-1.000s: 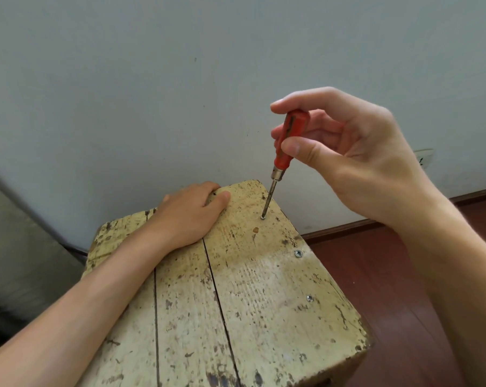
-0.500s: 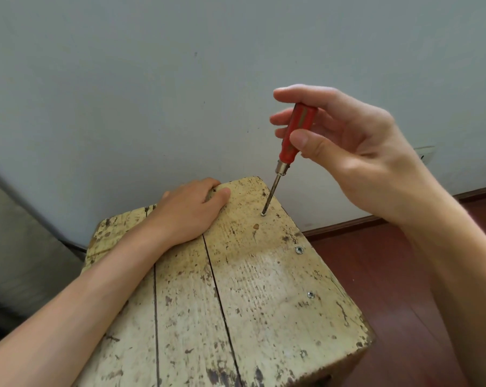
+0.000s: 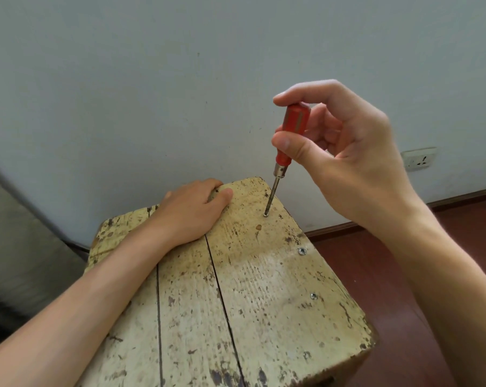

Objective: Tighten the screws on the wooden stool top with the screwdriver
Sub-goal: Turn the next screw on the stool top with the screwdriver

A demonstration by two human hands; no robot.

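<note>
Grip first: the right hand [image 3: 348, 163] pinches the screwdriver [image 3: 293, 127] by its red faceted plastic handle, thumb against curled fingers. The thin steel shaft leans slightly, its tip seated in the far screw [image 3: 265, 215] near the back right of the stool top [image 3: 264, 303]. The left hand [image 3: 191, 213] holds the rear planks, fingers hooked over the back edge, steadying them. So light a fingertip hold on a tilted shaft could let the tip slip out, chewing the small head or gouging the worn, paint-flecked wood. A middle screw [image 3: 301, 250] and a near screw [image 3: 313, 296] shine along the right edge.
</note>
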